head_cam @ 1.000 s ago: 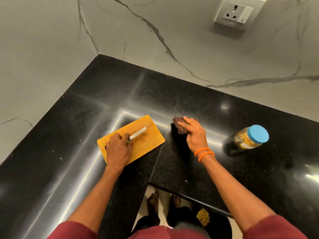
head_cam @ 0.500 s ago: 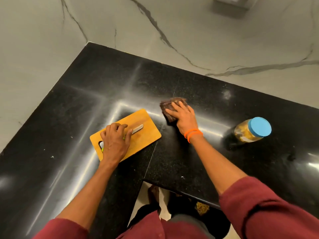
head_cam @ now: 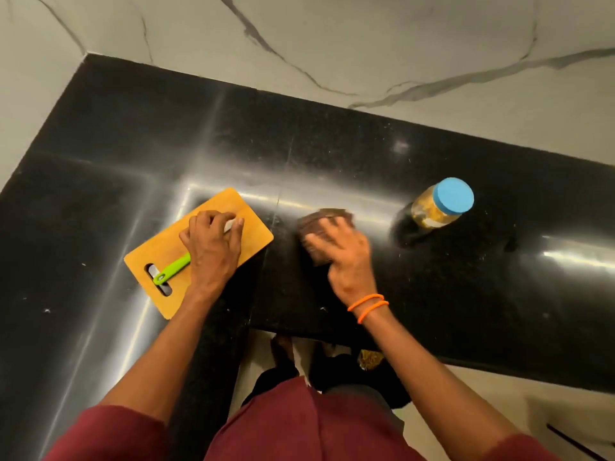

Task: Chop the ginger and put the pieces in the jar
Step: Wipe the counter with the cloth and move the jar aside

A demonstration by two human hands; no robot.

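An orange cutting board (head_cam: 253, 234) lies on the black counter, left of centre. On it rests a knife whose green handle (head_cam: 171, 269) sticks out toward its slot. My left hand (head_cam: 213, 249) lies over the blade with bent fingers, and only a sliver of blade shows at the fingertips. My right hand (head_cam: 346, 257) presses a brown cloth (head_cam: 321, 219) flat on the counter with spread fingers; it is motion-blurred. A clear jar (head_cam: 436, 211) with a blue lid stands at the right, holding yellowish pieces. No whole ginger is in view.
The black granite counter (head_cam: 332, 154) forms an L around me, backed by grey marble walls. Its inner corner edge lies near my body, and my feet show on the floor below. Small light specks dot the counter at the left.
My right hand has slid the brown cloth toward me and to the right. My left hand has shifted up the knife from handle to blade, baring the green handle. The camera has tilted down.
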